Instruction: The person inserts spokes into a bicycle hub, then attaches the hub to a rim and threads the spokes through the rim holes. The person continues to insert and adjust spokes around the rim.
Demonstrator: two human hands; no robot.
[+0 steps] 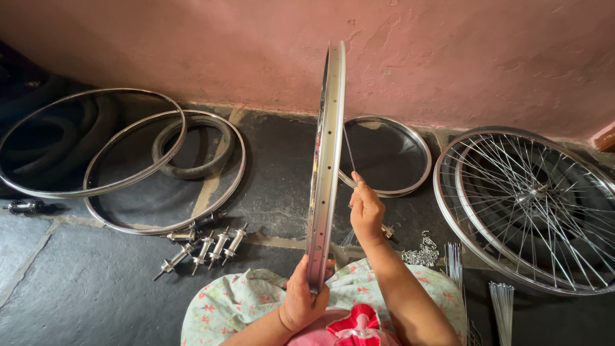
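A shiny metal bicycle rim (327,160) stands upright on edge in front of me, seen almost edge-on, with spoke holes along its band. My left hand (301,298) grips its lower edge near my lap. My right hand (366,214) is just right of the rim, pinching a thin steel spoke (349,154) that slants up toward the rim's inner side. A hub part shows partly behind my right wrist, mostly hidden.
Two bare rims (96,147) lie at the left over black tyres (192,150). Several axle hubs (205,247) lie beside my knee. Another rim (391,157) lies by the pink wall. A spoked wheel (532,205), spoke bundles (503,307) and a nipple pile (421,255) are at the right.
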